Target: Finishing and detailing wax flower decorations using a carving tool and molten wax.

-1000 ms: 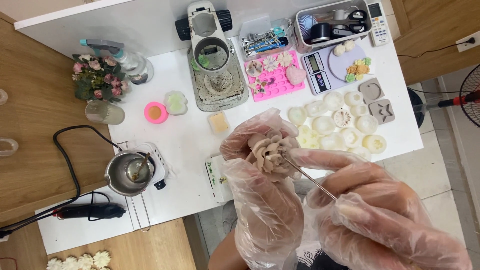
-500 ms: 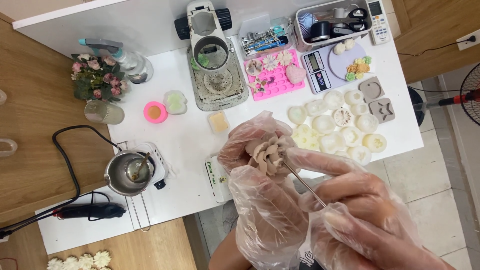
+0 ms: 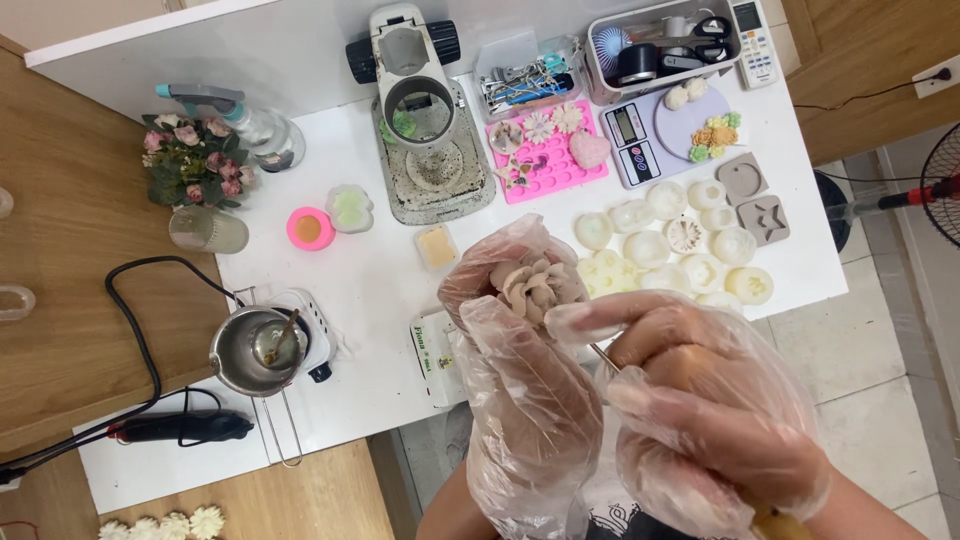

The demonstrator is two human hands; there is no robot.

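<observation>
Hiding wax flower [image 3: 535, 285] behind gloved left hand [image 3: 525, 385]

a home craft workshop: silicone moulds [image 3: 548, 160], digital scale [image 3: 640, 140], melting pot [image 3: 255, 350].

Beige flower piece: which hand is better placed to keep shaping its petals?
Probably the right hand: it holds the thin metal tool, whose tip points at the flower. The left hand is cupped around the flower, supporting it.

I see my right hand [image 3: 700, 400] has slid closer over the beige flower [image 3: 535, 283], hiding more of the thin tool [image 3: 602, 356].
</observation>
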